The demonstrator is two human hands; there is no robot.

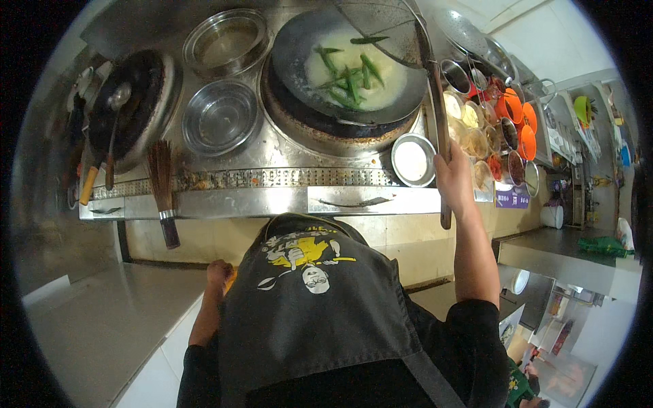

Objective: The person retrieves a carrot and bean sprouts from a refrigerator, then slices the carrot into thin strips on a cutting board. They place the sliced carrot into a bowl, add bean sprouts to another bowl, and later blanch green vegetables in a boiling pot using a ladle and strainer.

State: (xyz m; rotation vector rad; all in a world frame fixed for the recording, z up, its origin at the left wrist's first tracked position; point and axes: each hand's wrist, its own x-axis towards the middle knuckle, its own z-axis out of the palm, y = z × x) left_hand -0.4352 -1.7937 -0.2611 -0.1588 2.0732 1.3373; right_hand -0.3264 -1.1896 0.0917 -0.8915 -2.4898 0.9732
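My right hand point(454, 178) is closed round the long wooden handle of a wire-mesh strainer point(391, 34). The strainer's mesh hangs over the right rim of a wok point(292, 75). Long green peppers point(350, 81) lie in pale cloudy liquid in the wok, and one more dark green pepper point(369, 40) shows against the strainer's lower edge. My left hand point(219, 272) is down beside my black apron, its fingers curled. Something orange-yellow point(232, 279) shows by it, partly hidden by the apron; I cannot make out what it is.
Two round metal basins point(221, 117) stand left of the wok. Further left, a ladle point(117, 115) rests in a second wok point(139, 88). A bristle brush point(162, 183) overhangs the counter edge. A bowl of white contents point(412, 162) and several seasoning containers point(500, 129) stand right. Another person point(520, 387) appears lower right.
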